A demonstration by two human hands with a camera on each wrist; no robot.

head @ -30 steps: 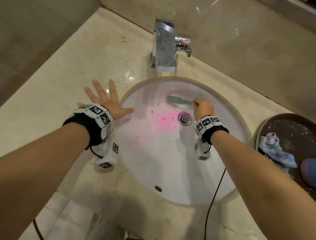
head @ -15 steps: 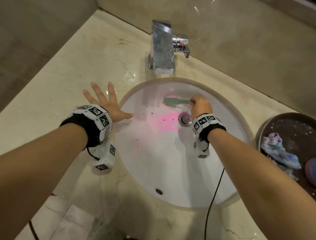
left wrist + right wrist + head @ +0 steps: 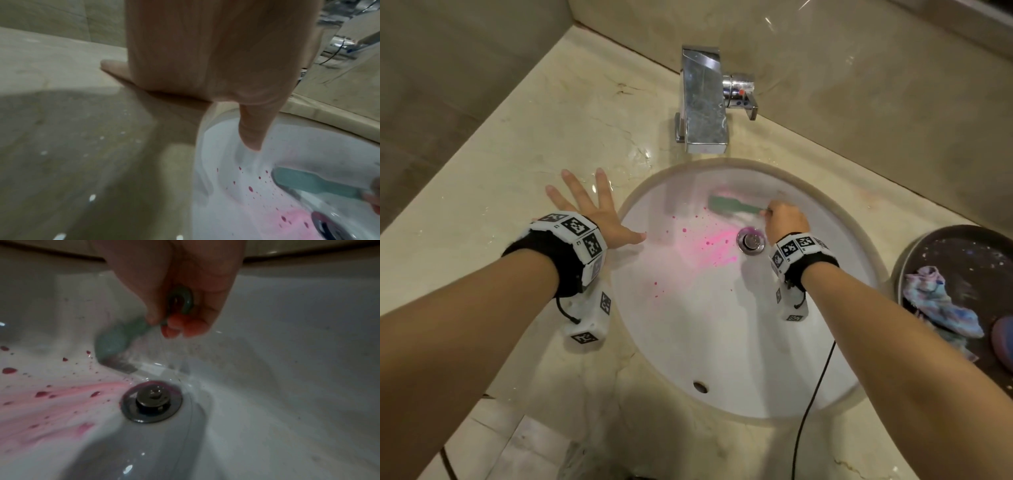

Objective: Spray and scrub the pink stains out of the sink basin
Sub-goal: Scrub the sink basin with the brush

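Note:
A round white sink basin (image 3: 722, 342) is set into a beige marble counter. Pink stains (image 3: 709, 246) and dark pink spots spread left of the metal drain (image 3: 750, 241); the right wrist view shows the pink stains (image 3: 47, 404) beside the drain (image 3: 151, 400). My right hand (image 3: 786, 221) grips the handle of a green scrub brush (image 3: 732, 205), whose head lies against the basin's far wall. In the right wrist view my fingers (image 3: 185, 326) curl round the brush handle (image 3: 180, 300). My left hand (image 3: 599, 212) lies flat and spread on the counter at the basin's left rim, thumb (image 3: 252, 129) over the edge.
A chrome faucet (image 3: 703, 102) stands behind the basin. At the right edge a dark round tray (image 3: 941, 253) holds a crumpled blue-and-white cloth (image 3: 938, 305) and a purple object (image 3: 1003, 335). A black cable (image 3: 811, 394) hangs from my right wrist. Walls close in at the back and left.
The brush head has stayed on the far wall with small back-and-forth shifts. The pink smear beside the drain looks a little wider. My left hand has stayed put.

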